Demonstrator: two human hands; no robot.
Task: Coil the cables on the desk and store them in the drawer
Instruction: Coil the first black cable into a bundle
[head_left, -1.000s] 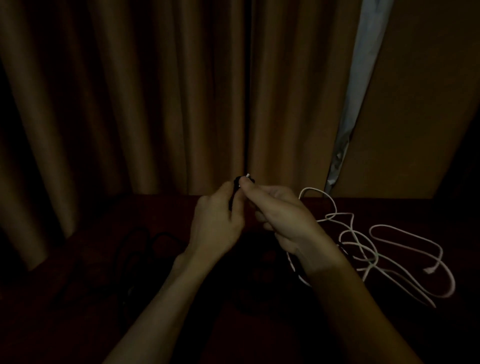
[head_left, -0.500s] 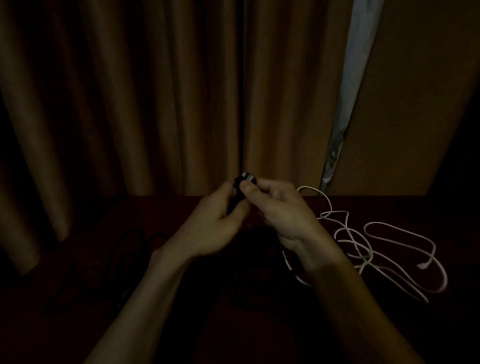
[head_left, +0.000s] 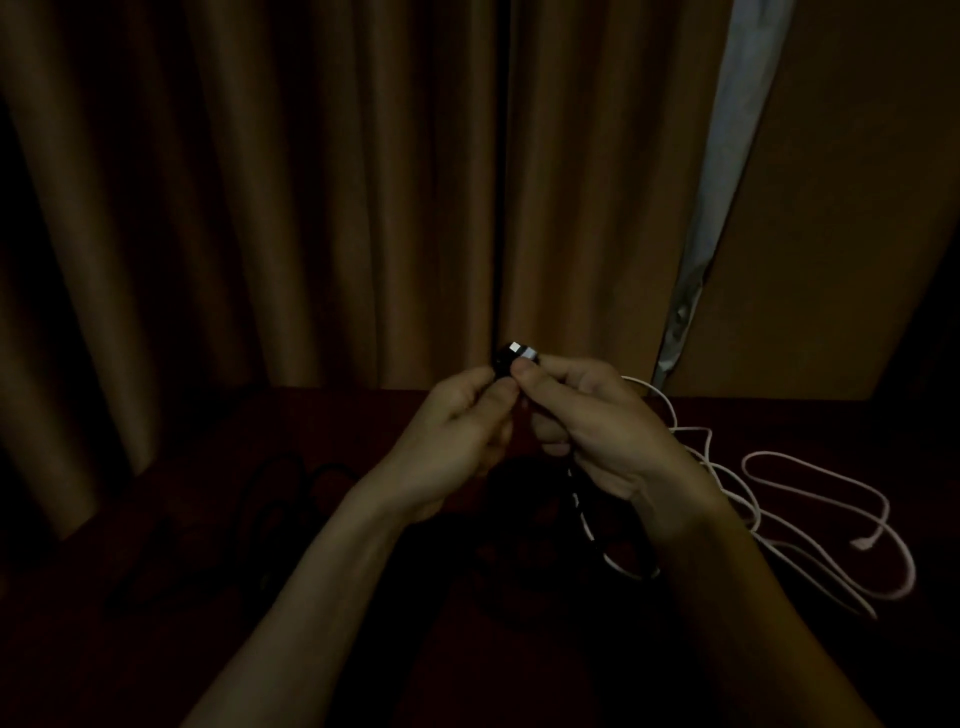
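Note:
Both hands meet above the dark red desk (head_left: 779, 649). My left hand (head_left: 457, 441) and my right hand (head_left: 587, 431) pinch the plug end (head_left: 517, 354) of a black cable with a silver tip. Below my right hand the black cable (head_left: 587, 525), flecked with white, hangs down in a loop. A loose white cable (head_left: 810, 499) lies tangled on the desk to the right, its plug (head_left: 862, 543) near the right side. No drawer is in view.
Another black cable (head_left: 280, 493) lies in dim loops on the desk at the left. Brown curtains (head_left: 311, 208) hang behind the desk, with a pale gap (head_left: 727, 156) at the right. The room is very dark.
The hands have turned the black cable's plug, so its silver tip shows more plainly. The hands stay in nearly the same place.

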